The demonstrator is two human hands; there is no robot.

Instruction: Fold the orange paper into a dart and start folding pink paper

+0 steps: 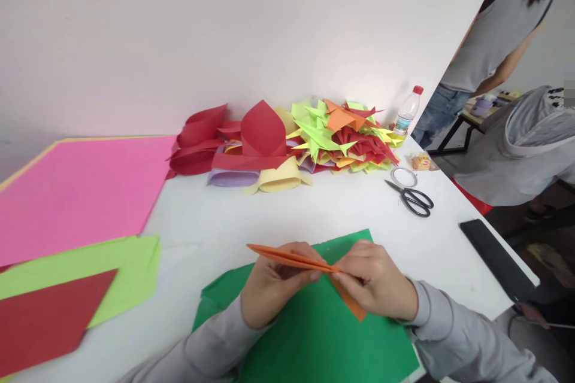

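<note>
A folded piece of orange paper (287, 257) is held between both hands, its layers pressed together near the middle. My left hand (281, 281) grips it with the thumb in front and the fingers behind. Close beside it, my right hand (375, 278) pinches the paper between thumb and fingers. One orange end points left, and another hangs down below the right hand. Beneath both hands lies a large green sheet (323, 335) on the white table.
Pink paper (90, 191), light green paper (139, 275) and a dark red sheet (49, 323) lie at left. Folded paper shapes (318, 131) are piled against the wall. Black scissors (413, 197), a tape roll (403, 177) and a bottle (408, 111) stand right. Two people are beyond the table.
</note>
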